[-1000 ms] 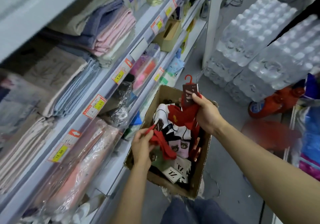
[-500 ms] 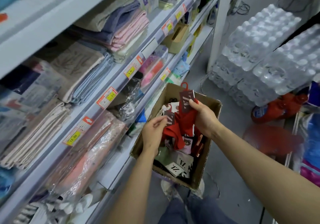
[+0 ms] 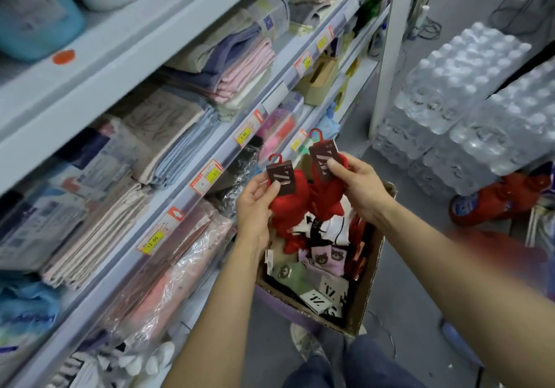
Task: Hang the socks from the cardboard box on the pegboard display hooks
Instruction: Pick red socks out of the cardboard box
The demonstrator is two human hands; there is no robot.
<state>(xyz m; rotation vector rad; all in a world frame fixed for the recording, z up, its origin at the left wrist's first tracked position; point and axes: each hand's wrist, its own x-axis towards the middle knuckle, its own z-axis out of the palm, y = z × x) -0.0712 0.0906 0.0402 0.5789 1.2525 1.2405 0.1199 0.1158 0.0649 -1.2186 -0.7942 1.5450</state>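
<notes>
Left hand (image 3: pixel 255 204): thumb and fingers pinched the dark header card of a red sock pair (image 3: pixel 289 189), centre of frame, above the box.
Right hand (image 3: pixel 359 185): thumb pressed on the card of a second red pair (image 3: pixel 326 186), fingers curled behind it; held just right of the first.
Hangers: a red plastic hook (image 3: pixel 274 158) stood up from the left card, another (image 3: pixel 315 132) from the right card; both free.
Sock toes: hung down between the hands, touching or nearly touching each other and the heap below.
Box (image 3: pixel 365 294): cardboard, open, lower centre of frame. Contents: lilac bear socks (image 3: pixel 327 260), a green pair (image 3: pixel 288 272), black-and-white pairs, white cards (image 3: pixel 319 297), more red beneath.
Pegboard: not in view; its whereabouts could not be told.
Shelves (image 3: pixel 192 174): left of frame, folded towels and bagged goods behind yellow price tags.
Water packs (image 3: pixel 468 93): stacked at upper right.
Risk, tangling: the two pairs hung close enough to snag and drag loose pairs out on lifting.
Risk, slipping: a card held only at its face could slide from the sock, probably dropping the pair into the heap.
Risk, hooks: the thin hangers might catch on shelf wrapping at left.
</notes>
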